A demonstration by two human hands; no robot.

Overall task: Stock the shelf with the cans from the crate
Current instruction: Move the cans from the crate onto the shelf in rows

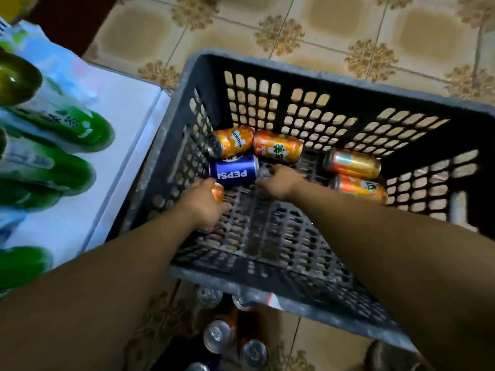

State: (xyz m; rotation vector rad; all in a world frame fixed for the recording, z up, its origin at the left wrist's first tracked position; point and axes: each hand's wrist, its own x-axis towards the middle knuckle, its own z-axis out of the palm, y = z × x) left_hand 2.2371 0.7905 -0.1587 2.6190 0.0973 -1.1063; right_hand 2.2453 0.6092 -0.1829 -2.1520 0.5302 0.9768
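Orange can (218, 192) is clamped in the left grip (203, 203) by the crate (294, 73) wall. The right grip (278, 183) meets the Pepsi can (234, 172), closure unclear, likely to carry two at once.

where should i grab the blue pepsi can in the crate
Round the middle of the blue Pepsi can, from above. It lies on its side with two orange cans close along its far side and the crate wall near its left end, so the top is the open way in.
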